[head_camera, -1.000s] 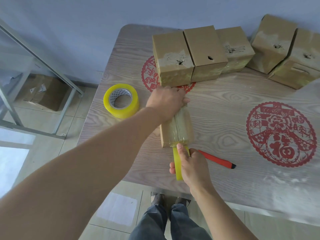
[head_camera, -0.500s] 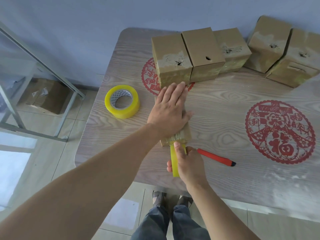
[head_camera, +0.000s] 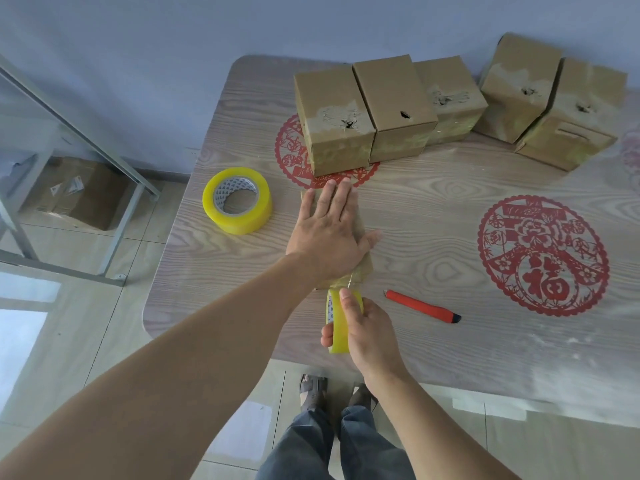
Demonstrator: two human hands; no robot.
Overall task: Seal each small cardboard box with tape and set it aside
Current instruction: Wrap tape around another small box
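Note:
A small cardboard box (head_camera: 362,268) lies near the table's front edge, mostly hidden under my left hand (head_camera: 329,233), which presses flat on its top with straight fingers. Just in front of the box, my right hand (head_camera: 367,336) grips a yellow tape roll (head_camera: 337,323) held on edge, and a strip of tape runs from it onto the box's near end. A second yellow tape roll (head_camera: 237,200) lies flat on the table to the left.
Several taped cardboard boxes (head_camera: 332,119) stand in a row along the far edge of the wood-grain table (head_camera: 433,202). A red utility knife (head_camera: 422,306) lies right of my right hand. Red paper-cut decals (head_camera: 542,254) mark the tabletop. A metal frame (head_camera: 86,140) stands on the left.
My left hand has gone from gripping the box's far end to lying flat on its top, sliding back toward me. My right hand has kept hold of the tape roll at the near end.

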